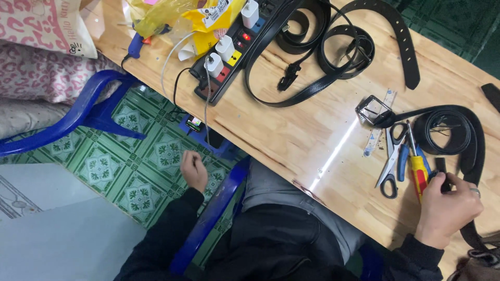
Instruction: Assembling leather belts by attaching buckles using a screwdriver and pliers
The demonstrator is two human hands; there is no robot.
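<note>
My right hand (447,209) rests on the wooden table (291,130) at the right, fingers closed on a small black piece (442,176) beside a coiled black belt (454,136) with a metal buckle (372,110). A screwdriver with a yellow and red handle (418,176), blue-handled pliers (403,162) and scissors (390,162) lie just left of that hand. My left hand (194,169) hangs off the table over the green tiled floor (130,182), curled into a fist with nothing visible in it.
A black power strip (234,52) with white chargers lies at the table's far side, next to more black belts (333,49) and yellow bags (208,15). A clear ruler (380,122) lies by the buckle. A blue plastic chair (78,112) stands at left.
</note>
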